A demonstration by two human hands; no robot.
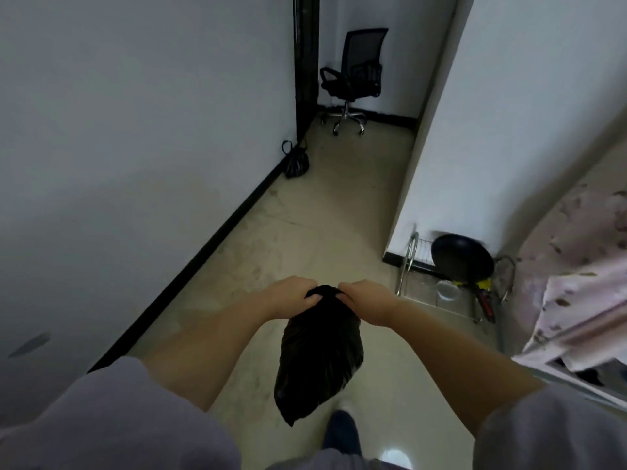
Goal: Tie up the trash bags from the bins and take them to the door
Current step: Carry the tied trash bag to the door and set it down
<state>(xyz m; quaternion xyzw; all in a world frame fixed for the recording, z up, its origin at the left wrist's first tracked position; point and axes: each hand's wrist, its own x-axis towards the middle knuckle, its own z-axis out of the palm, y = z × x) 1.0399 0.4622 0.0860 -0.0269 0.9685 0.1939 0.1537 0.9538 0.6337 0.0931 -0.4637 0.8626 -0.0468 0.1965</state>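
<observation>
A full black trash bag [317, 357] hangs in front of me above the floor. My left hand [291, 296] and my right hand [364, 298] both grip its gathered top, fingers closed on the plastic from either side. A second black trash bag [297, 162], tied with a loop handle sticking up, sits on the floor against the left wall beside the dark door frame [306, 62]. The knot area of the bag I hold is hidden under my fingers.
A black office chair [356, 79] stands in the far corner. A metal dish rack [441, 286] with a black frying pan [462, 257] sits on the floor to the right. A floral cloth [576, 266] hangs at far right. Beige floor runs ahead.
</observation>
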